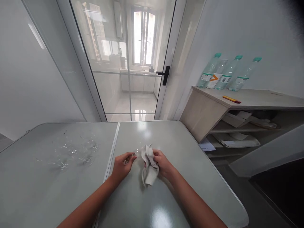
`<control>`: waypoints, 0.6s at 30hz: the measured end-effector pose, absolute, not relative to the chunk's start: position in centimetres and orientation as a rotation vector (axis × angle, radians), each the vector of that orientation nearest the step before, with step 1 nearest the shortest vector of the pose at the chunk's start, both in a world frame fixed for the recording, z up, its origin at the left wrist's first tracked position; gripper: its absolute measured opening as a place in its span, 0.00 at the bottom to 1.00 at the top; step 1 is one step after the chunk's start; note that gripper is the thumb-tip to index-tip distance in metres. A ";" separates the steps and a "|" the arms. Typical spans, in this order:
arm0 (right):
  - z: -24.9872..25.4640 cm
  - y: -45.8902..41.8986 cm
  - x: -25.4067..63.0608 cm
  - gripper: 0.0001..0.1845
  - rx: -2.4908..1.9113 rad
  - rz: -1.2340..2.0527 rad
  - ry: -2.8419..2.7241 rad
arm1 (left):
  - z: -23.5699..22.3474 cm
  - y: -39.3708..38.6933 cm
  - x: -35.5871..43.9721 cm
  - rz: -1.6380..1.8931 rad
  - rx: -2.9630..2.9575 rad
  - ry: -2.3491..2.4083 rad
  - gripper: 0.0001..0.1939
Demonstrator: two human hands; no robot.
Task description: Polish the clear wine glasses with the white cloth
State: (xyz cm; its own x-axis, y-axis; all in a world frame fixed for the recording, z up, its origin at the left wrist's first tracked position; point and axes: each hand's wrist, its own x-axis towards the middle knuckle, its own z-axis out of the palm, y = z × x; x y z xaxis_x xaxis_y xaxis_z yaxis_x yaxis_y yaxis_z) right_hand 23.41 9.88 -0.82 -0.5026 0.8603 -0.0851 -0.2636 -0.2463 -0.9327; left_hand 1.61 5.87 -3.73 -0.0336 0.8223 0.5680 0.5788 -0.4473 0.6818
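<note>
My left hand (122, 165) is closed, pinching one end of a small clear glass (138, 152) between thumb and fingers. My right hand (161, 162) grips a crumpled white cloth (150, 167), which is pressed against the glass's other end and hides part of it. Both hands are just above the table. To the left, several clear glasses (87, 161) stand in a loose group; their see-through outlines are hard to tell apart, though their shiny bottoms show.
The pale glossy table (133, 202) has a seam left of my hands. A glazed door (166, 76) with a black handle is beyond. On the right, a wooden shelf unit (206, 109) bears plastic bottles (225, 76) and a yellow-and-red object (231, 99).
</note>
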 end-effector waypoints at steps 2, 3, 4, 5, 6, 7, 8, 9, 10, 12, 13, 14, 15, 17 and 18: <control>-0.8 10.2 23.2 0.21 -0.773 1.670 -1.224 | -3.7 6.2 1.6 1.382 1.789 1.531 0.12; -0.8 10.2 23.0 0.21 -0.768 1.581 -1.246 | -3.7 6.3 1.7 1.349 1.694 1.499 0.14; -0.8 10.2 22.8 0.21 -0.768 1.503 -1.278 | -3.8 6.4 1.8 1.326 1.609 1.446 0.15; -0.9 10.1 22.6 0.20 -0.776 1.440 -1.324 | -3.8 6.5 1.9 1.307 1.542 1.384 0.16; -0.9 9.9 22.4 0.19 -0.795 1.376 -1.375 | -3.8 6.6 2.0 1.288 1.498 1.320 0.16; -1.1 9.7 22.1 0.19 -0.833 1.293 -1.425 | -3.8 6.6 2.1 1.262 1.477 1.260 0.15; -1.2 9.4 21.9 0.19 -0.891 1.189 -1.464 | -3.7 6.5 2.2 1.232 1.479 1.209 0.14; -1.4 9.2 21.7 0.19 -0.965 1.076 -1.483 | -3.5 6.4 2.3 1.196 1.497 1.166 0.12; -1.6 9.1 21.6 0.20 -1.045 0.975 -1.476 | -3.3 6.3 2.3 1.161 1.526 1.134 0.11; -2.0 9.1 21.5 0.21 -1.158 0.900 -1.406 | -2.7 5.9 2.5 1.104 1.589 1.098 0.09; -2.1 9.3 21.5 0.21 -1.158 0.951 -1.370 | -2.5 5.7 2.5 1.092 1.614 1.089 0.08; -2.2 9.4 21.6 0.21 -1.120 1.044 -1.351 | -2.3 5.6 2.5 1.091 1.636 1.086 0.08; -2.1 9.6 21.6 0.22 -1.053 1.155 -1.352 | -2.3 5.5 2.5 1.091 1.659 1.087 0.08; -1.8 9.6 21.6 0.22 -0.880 1.356 -1.403 | -2.5 5.6 2.5 1.095 1.717 1.108 0.07; -1.6 9.5 21.6 0.22 -0.805 1.422 -1.430 | -2.8 5.6 2.5 1.093 1.760 1.124 0.07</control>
